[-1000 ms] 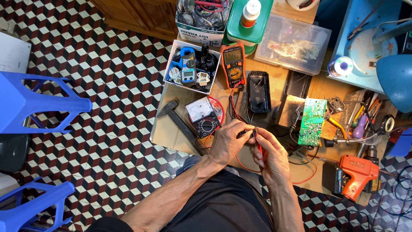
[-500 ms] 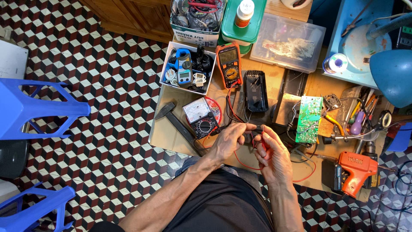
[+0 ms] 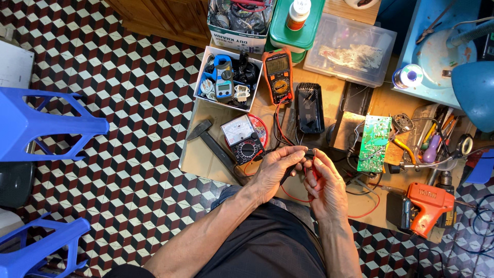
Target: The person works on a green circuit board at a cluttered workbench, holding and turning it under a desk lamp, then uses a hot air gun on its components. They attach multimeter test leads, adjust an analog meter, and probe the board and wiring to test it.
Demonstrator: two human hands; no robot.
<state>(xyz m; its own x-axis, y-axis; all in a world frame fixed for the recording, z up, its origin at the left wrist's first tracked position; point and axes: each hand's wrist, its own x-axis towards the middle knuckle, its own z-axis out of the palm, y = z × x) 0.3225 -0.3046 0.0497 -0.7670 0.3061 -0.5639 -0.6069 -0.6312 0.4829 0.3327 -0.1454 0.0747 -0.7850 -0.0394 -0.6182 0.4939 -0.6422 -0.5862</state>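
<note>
1. Left hand (image 3: 275,170) pinches a black probe (image 3: 289,174); right hand (image 3: 325,188) pinches a red probe (image 3: 315,175), both over the board's near edge.
2. Cardboard board (image 3: 198,157) lies on checkered floor (image 3: 128,103), crowded with meters (image 3: 244,139).

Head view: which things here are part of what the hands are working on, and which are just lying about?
In hand:
left hand and right hand, pinching thin black and red test leads
black analogue multimeter with white dial, beside the leads

Lying about:
orange digital multimeter
green circuit board
orange soldering gun
black-headed hammer
</note>
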